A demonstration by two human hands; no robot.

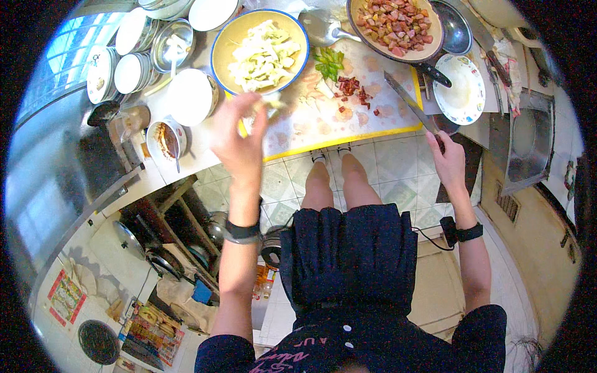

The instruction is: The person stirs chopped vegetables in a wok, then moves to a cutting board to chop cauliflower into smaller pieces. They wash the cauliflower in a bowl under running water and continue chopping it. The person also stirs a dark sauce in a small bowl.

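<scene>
My left hand (242, 135), blurred, is at the near rim of a yellow bowl with a blue edge (219, 70). Pale chopped vegetable pieces (266, 53) fill that bowl, and a pale piece shows by my fingertips; whether they grip it I cannot tell. The handle of a kitchen knife (408, 102) is in my right hand (447, 156), its blade lying over the right part of a cutting board with a yellow edge (326, 145). Chopped green pepper (329, 63), small dark red pieces (354, 91) and a white piece (325, 88) rest on the board.
A pan of diced meat (396, 28) stands behind the board, with a metal spatula (322, 30) beside it. A patterned plate (459, 91) lies at the right. Stacked bowls (133, 74), a white plate (190, 97) and a sauce bowl with a spoon (165, 140) are at the left.
</scene>
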